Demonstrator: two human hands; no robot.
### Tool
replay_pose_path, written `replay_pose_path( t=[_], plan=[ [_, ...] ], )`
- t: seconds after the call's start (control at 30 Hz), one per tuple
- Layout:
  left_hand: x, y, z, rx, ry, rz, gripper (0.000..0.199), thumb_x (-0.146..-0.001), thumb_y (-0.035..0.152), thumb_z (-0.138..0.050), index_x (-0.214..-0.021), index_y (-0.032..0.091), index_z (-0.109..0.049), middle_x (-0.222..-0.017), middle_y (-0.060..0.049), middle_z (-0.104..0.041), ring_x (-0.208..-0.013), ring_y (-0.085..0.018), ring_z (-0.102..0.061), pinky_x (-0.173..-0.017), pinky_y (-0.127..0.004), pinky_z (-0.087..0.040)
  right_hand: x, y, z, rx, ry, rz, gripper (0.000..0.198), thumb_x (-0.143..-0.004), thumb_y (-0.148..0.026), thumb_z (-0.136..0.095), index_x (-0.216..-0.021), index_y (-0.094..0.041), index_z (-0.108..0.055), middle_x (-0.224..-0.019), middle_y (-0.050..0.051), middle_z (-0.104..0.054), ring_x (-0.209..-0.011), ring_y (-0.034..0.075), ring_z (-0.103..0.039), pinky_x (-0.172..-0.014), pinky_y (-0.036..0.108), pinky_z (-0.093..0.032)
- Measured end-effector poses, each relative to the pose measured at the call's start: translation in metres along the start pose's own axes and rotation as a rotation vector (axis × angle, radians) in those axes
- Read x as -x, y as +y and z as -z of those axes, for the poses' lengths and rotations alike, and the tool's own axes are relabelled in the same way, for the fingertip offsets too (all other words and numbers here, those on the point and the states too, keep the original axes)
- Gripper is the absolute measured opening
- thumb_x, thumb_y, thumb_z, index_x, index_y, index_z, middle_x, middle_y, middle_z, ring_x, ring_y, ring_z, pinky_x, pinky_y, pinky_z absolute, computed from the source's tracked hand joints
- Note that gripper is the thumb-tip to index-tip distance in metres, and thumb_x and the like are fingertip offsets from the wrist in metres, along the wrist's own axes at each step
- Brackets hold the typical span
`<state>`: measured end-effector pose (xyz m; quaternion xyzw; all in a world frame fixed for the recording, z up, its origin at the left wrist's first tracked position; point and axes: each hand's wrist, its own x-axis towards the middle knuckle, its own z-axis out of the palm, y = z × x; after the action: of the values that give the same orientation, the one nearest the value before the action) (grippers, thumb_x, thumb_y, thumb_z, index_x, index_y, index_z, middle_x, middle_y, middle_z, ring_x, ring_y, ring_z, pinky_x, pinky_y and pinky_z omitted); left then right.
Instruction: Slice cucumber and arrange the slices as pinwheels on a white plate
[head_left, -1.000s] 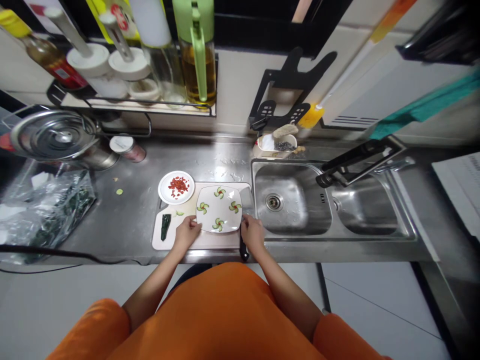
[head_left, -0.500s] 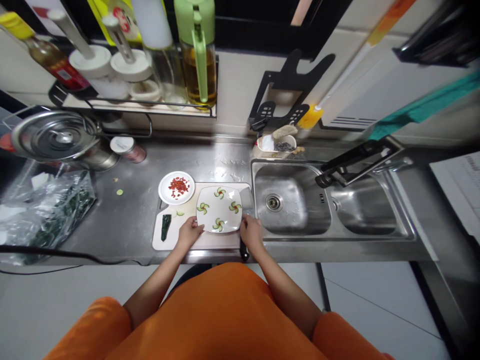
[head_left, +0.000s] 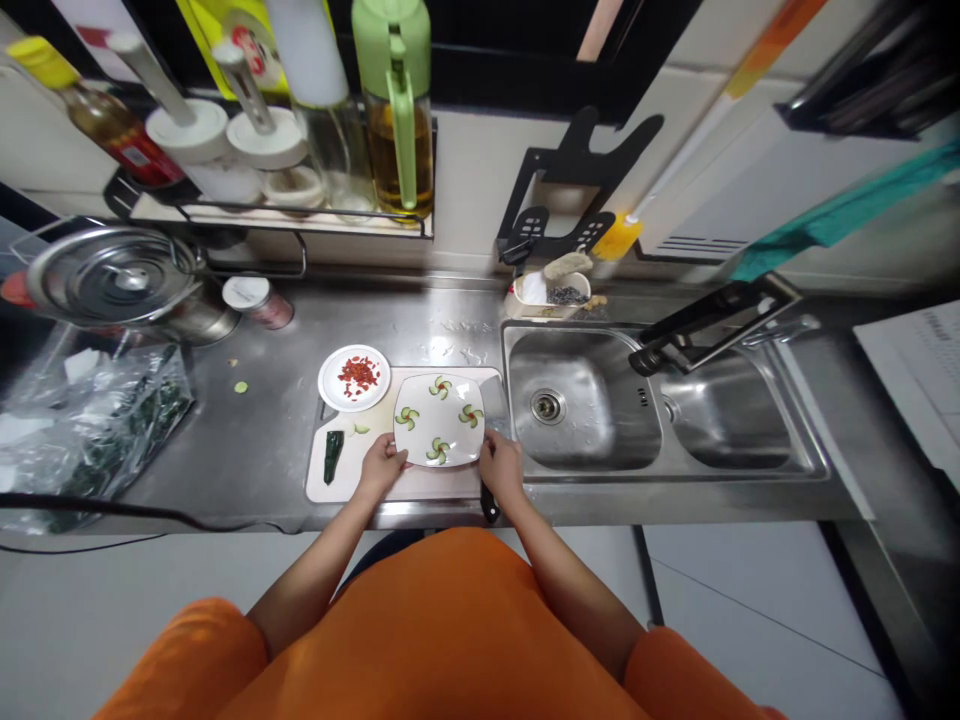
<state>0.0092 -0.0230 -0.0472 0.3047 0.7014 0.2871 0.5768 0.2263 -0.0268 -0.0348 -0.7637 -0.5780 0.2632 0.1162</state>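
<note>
Between my hands is a white square plate [head_left: 439,420] bearing several pinwheels of green slices [head_left: 439,451] with red centres. My left hand [head_left: 382,466] pinches its lower left edge, and my right hand [head_left: 502,467] grips the right edge. Beneath the plate lies a pale cutting board [head_left: 375,487]. A knife [head_left: 490,502] rests at the board's right side, its black handle by my right hand and its blade partly hidden. On the board's left are a dark green vegetable piece [head_left: 332,456] and pale green scraps [head_left: 361,429]. A round white plate [head_left: 327,379] holds small red bits.
To the right is a steel double sink [head_left: 581,400] with a black faucet [head_left: 675,325]. A lidded pot [head_left: 124,280], a small can [head_left: 259,300] and a plastic bag of greens [head_left: 142,420] stand left. Bottles and jars fill a wall rack [head_left: 300,215]. A dark cable [head_left: 172,515] crosses the counter's front left.
The view has shifted very slightly. Both hands keep their hold on the square plate, and nothing else has visibly moved.
</note>
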Motion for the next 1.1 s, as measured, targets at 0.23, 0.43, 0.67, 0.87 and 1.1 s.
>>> replay_pose_path(
  t=[0.23, 0.43, 0.67, 0.87, 1.1],
  plan=[
    [0.003, 0.003, 0.0, 0.085, 0.01, 0.027, 0.025, -0.071, 0.017, -0.057, -0.095, 0.018, -0.054, -0.066, 0.003, -0.059, -0.063, -0.012, -0.061, -0.067, -0.027, -0.055, -0.001, -0.002, 0.003, -0.081, 0.015, 0.032, 0.035, -0.081, -0.015, -0.039, -0.104, -0.018, -0.065, -0.091, 0.005, -0.068, -0.081, 0.017, -0.056, -0.084, 0.027, -0.034],
    [0.007, 0.009, 0.006, 0.14, 0.005, -0.004, 0.029, -0.07, 0.019, -0.058, -0.098, 0.019, -0.053, -0.069, 0.003, -0.059, -0.065, -0.012, -0.06, -0.067, -0.027, -0.054, -0.005, -0.004, 0.0, -0.269, 0.052, -0.008, 0.033, -0.076, -0.02, -0.042, -0.1, -0.016, -0.064, -0.075, 0.003, -0.065, -0.071, 0.017, -0.055, -0.077, 0.029, -0.04],
    [0.013, 0.017, 0.012, 0.178, 0.003, -0.048, 0.025, -0.07, 0.019, -0.058, -0.094, 0.019, -0.052, -0.067, 0.003, -0.058, -0.063, -0.012, -0.06, -0.066, -0.027, -0.054, -0.007, -0.013, -0.005, -0.759, -0.034, -0.155, 0.039, -0.07, -0.032, -0.054, -0.106, -0.017, -0.053, -0.086, 0.003, -0.065, -0.072, 0.016, -0.06, -0.07, 0.029, -0.048],
    [0.018, 0.02, 0.012, 0.225, -0.014, -0.069, 0.026, -0.07, 0.021, -0.06, -0.095, 0.018, -0.052, -0.058, 0.006, -0.054, -0.057, -0.011, -0.057, -0.066, -0.028, -0.053, -0.011, -0.028, -0.012, -1.304, -0.247, -0.273, 0.053, -0.066, -0.032, -0.065, -0.115, -0.025, -0.045, -0.103, 0.002, -0.065, -0.08, 0.018, -0.065, -0.069, 0.033, -0.053],
    [0.021, 0.018, 0.019, 0.335, -0.091, -0.057, 0.042, -0.062, 0.03, -0.073, -0.097, 0.017, -0.055, -0.069, 0.001, -0.063, -0.065, -0.013, -0.061, -0.067, -0.027, -0.053, -0.016, -0.027, -0.02, -1.549, -0.317, -0.336, 0.058, -0.057, -0.021, -0.074, -0.109, -0.026, -0.05, -0.097, 0.001, -0.068, -0.083, 0.022, -0.066, -0.074, 0.038, -0.055]
  ],
)
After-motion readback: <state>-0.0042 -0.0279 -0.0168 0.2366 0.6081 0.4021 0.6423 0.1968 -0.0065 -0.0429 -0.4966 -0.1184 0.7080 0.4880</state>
